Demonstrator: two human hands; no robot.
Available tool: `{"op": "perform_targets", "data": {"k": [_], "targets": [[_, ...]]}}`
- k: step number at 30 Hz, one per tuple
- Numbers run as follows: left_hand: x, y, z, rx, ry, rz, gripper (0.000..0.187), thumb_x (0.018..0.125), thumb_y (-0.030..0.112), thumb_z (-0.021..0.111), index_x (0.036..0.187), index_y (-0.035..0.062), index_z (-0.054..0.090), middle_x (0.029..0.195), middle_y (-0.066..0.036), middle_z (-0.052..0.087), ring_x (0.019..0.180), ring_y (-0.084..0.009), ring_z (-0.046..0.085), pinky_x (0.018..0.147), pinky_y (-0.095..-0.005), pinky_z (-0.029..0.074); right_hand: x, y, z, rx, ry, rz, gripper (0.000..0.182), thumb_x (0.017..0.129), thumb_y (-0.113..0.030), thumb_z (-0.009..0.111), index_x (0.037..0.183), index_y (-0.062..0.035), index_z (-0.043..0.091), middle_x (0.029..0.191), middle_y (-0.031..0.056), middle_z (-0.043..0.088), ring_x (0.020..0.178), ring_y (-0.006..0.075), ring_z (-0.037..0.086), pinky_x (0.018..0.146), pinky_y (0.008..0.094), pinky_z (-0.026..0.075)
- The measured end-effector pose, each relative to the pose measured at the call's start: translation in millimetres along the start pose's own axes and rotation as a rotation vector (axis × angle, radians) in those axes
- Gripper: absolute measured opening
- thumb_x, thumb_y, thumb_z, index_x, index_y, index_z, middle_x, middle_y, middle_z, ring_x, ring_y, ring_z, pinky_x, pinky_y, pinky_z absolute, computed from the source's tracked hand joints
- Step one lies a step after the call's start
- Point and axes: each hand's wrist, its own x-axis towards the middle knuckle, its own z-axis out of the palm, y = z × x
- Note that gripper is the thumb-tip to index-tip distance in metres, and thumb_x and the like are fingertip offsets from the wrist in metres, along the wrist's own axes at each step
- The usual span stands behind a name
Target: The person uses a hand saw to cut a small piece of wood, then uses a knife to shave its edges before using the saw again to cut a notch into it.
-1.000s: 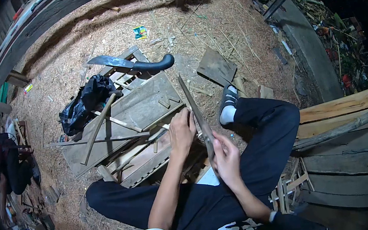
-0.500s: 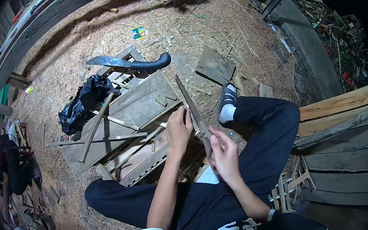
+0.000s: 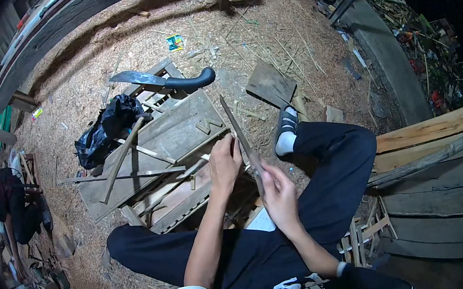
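My right hand (image 3: 279, 193) is wrapped round the lower part of a long, narrow, pointed blade-like tool (image 3: 238, 126), which slants up and to the left. My left hand (image 3: 225, 160) is closed beside it at the edge of the wooden boards; whatever its fingers pinch is too small to name. Under and left of my left hand lies a wooden board (image 3: 175, 131) with two short wood pieces (image 3: 209, 125) on it. A large knife with a black handle (image 3: 190, 81) rests beyond the board.
A black plastic bag (image 3: 108, 128) and loose sticks (image 3: 121, 161) lie left of the boards. A square wood piece (image 3: 271, 83) is near my sandalled foot. Planks (image 3: 440, 194) stand at the right. A person (image 3: 11, 206) bends at the far left; another sits at the top right.
My right hand has shifted slightly left and up with the tool. My left hand has hardly moved. The person at the far left has moved an arm.
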Motion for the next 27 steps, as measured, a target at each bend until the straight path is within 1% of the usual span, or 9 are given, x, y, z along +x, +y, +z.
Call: {"op": "perform_targets", "data": {"k": [4,5,8,9,14,17,20,24,27], "targets": [[0,3,-2,-0.019,-0.022,-0.001,0.012,0.095,0.009,0.064,0.096,-0.001,0.059,0.082,-0.023,0.061,0.082,-0.0437,0.061,0.072,-0.0518,0.048,12,-1,8,-0.11,0.011,0.029,0.035,0.108,-0.016,0.053,0.13,0.0096,0.062,0.117,0.0201,0.072,0.108,0.0196,0.068,0.092,0.0333,0.054],[0,0,-3,0.017,-0.034,0.003,0.014,0.095,0.008,0.067,0.105,-0.0014,0.065,0.087,-0.025,0.066,0.08,-0.0431,0.066,0.071,-0.047,0.051,18,-5,12,-0.077,-0.002,0.077,0.035,0.108,-0.016,0.053,0.131,0.0092,0.062,0.117,0.0198,0.072,0.107,0.0197,0.068,0.092,0.0334,0.054],[0,-4,0,0.022,0.003,0.023,0.013,0.095,0.008,0.066,0.105,-0.0017,0.065,0.087,-0.025,0.067,0.081,-0.0434,0.066,0.07,-0.0471,0.051,-4,2,-3,-0.019,0.02,0.099,0.035,0.107,-0.016,0.055,0.13,0.0094,0.062,0.115,0.0209,0.072,0.105,0.0207,0.069,0.09,0.0337,0.054],[1,0,1,-0.027,0.004,0.012,0.011,0.095,0.009,0.064,0.097,-0.0014,0.061,0.083,-0.024,0.062,0.082,-0.0446,0.063,0.072,-0.0516,0.049,-3,0,-2,-0.021,0.004,0.11,0.035,0.107,-0.017,0.055,0.13,0.0092,0.062,0.116,0.021,0.072,0.105,0.0212,0.069,0.09,0.0343,0.054],[5,1,-3,0.006,-0.018,-0.04,0.012,0.096,0.01,0.064,0.096,-0.001,0.061,0.083,-0.024,0.063,0.082,-0.0445,0.063,0.073,-0.0521,0.049,-4,6,-3,-0.099,-0.029,0.068,0.035,0.108,-0.017,0.055,0.132,0.0074,0.062,0.122,0.0198,0.07,0.108,0.0211,0.068,0.093,0.0355,0.053],[-1,0,0,0.045,-0.02,0.021,0.01,0.095,0.009,0.063,0.095,-0.0011,0.061,0.083,-0.025,0.063,0.082,-0.0448,0.062,0.073,-0.0528,0.049,-5,6,-4,0.054,0.004,0.158,0.036,0.108,-0.019,0.054,0.131,0.0081,0.061,0.123,0.0205,0.07,0.111,0.0223,0.068,0.096,0.0345,0.052],[-1,-1,-1,0.028,-0.018,0.046,0.01,0.095,0.008,0.063,0.095,-0.001,0.061,0.082,-0.024,0.062,0.082,-0.0443,0.062,0.072,-0.0528,0.049,20,14,14,0.039,0.019,0.127,0.037,0.109,-0.019,0.054,0.132,0.009,0.061,0.123,0.0207,0.07,0.113,0.0221,0.067,0.097,0.0344,0.053],[-1,5,-3,0.027,-0.023,0.009,0.01,0.094,0.008,0.064,0.095,-0.0014,0.06,0.082,-0.024,0.062,0.08,-0.0448,0.062,0.073,-0.053,0.048,-4,11,0,0.05,0.007,0.125,0.037,0.108,-0.02,0.055,0.131,0.0091,0.062,0.12,0.0189,0.07,0.111,0.0196,0.067,0.094,0.033,0.053],[-1,6,-5,0.025,-0.023,0.051,0.011,0.094,0.008,0.064,0.092,-0.0016,0.059,0.08,-0.024,0.061,0.079,-0.0438,0.061,0.071,-0.0529,0.047,23,5,12,-0.061,0.01,0.071,0.035,0.108,-0.017,0.054,0.129,0.0098,0.062,0.121,0.0193,0.07,0.111,0.0204,0.067,0.094,0.0336,0.053]]}}
